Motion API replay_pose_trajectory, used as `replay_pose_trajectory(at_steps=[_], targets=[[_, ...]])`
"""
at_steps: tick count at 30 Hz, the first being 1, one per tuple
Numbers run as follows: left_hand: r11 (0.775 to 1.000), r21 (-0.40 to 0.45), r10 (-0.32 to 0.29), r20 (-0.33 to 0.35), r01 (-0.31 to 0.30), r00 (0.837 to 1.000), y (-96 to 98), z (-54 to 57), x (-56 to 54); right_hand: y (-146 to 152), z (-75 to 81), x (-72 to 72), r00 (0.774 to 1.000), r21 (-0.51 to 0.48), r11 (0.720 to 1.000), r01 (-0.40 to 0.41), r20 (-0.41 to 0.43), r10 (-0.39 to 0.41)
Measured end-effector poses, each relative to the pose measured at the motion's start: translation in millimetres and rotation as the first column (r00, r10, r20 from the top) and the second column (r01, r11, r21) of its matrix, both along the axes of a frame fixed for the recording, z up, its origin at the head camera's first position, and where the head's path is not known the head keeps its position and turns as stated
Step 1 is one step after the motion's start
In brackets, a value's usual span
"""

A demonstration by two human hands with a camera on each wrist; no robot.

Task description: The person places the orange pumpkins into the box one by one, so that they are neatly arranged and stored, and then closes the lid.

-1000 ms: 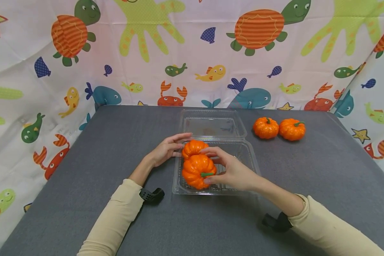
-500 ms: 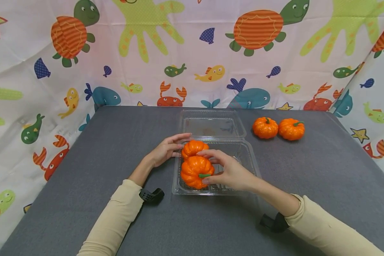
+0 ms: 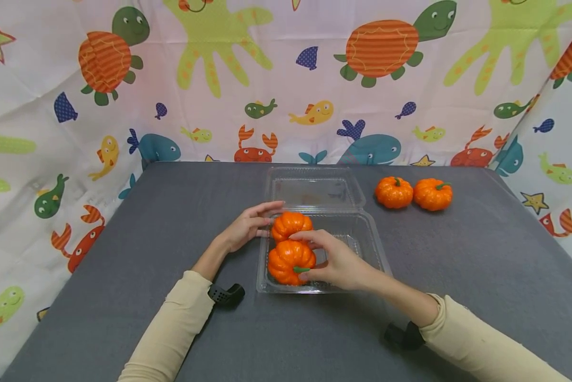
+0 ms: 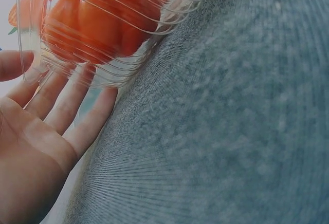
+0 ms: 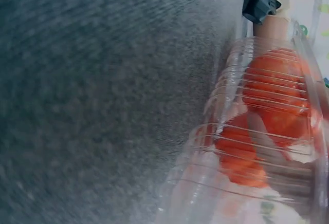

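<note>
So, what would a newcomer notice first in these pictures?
Probably the two bright orange pumpkins inside the clear plastic container: the right hand grips the nearer one, while the left hand touches the container's left side. Two more pumpkins sit on the gray table, farther right. Behind hangs a white cloth printed with sea animals.

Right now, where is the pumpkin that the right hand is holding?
In the head view, the pumpkin sits at the near left of the clear box, just nearer than another pumpkin, with the right hand at its right.
</note>
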State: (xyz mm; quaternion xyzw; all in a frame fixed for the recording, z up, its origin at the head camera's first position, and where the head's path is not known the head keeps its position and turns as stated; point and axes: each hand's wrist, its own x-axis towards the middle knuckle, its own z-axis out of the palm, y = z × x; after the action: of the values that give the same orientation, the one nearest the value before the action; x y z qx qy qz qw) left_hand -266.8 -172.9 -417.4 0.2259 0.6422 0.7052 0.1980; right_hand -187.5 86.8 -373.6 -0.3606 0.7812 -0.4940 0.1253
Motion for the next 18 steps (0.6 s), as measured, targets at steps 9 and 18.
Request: replay_pose_trajectory(at_steps=[9,18], targets=[[1.0,0.003,0.007,-0.011,-0.007,1.0,0.4,-1.0,-0.1,0.3,-2.5,-0.9,1.0,0.033,0.999,0.003,0.022,-0.003],[1.0,-0.005,0.006,-0.01,-0.006,1.0,0.5,-0.9,0.4,-2.0,-3.2,-0.5,1.0,0.048,0.999,-0.008,0.017,0.008]])
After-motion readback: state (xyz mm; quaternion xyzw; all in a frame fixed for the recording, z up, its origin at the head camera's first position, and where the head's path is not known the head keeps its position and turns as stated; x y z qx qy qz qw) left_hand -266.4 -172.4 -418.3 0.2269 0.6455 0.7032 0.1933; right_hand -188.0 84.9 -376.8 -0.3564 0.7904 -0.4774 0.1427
